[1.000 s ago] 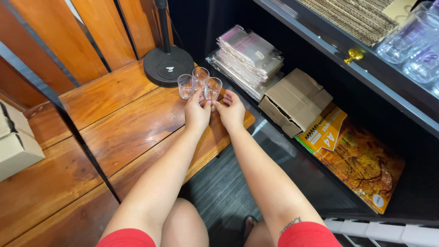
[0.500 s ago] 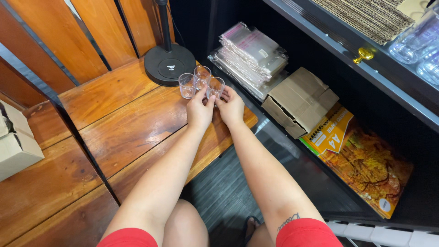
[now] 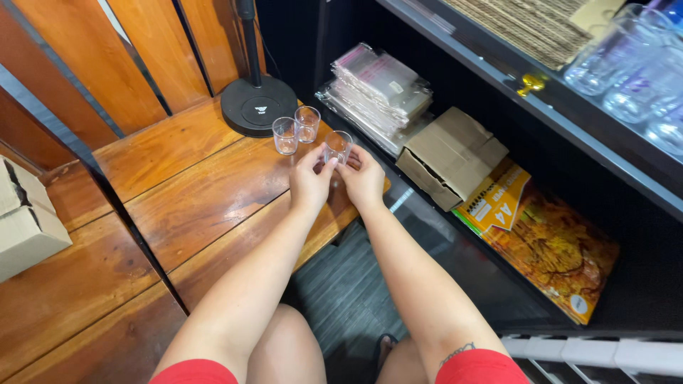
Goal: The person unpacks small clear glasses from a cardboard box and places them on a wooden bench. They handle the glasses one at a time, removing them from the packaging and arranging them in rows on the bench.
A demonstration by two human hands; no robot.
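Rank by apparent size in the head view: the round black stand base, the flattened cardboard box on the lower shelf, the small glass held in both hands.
1. flattened cardboard box
2. round black stand base
3. small glass, held by the left hand and right hand

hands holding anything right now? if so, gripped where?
Yes. Both hands, left hand and right hand, hold one small clear glass by its side walls, fingers on either side. It is upright on the wooden bench. Two matching glasses stand apart, untouched.

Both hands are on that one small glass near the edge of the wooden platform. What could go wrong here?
The small glass held between left hand and right hand sits near the wooden platform edge; a slip could drop it. A sideways nudge might knock the two other glasses beside the round black stand base.
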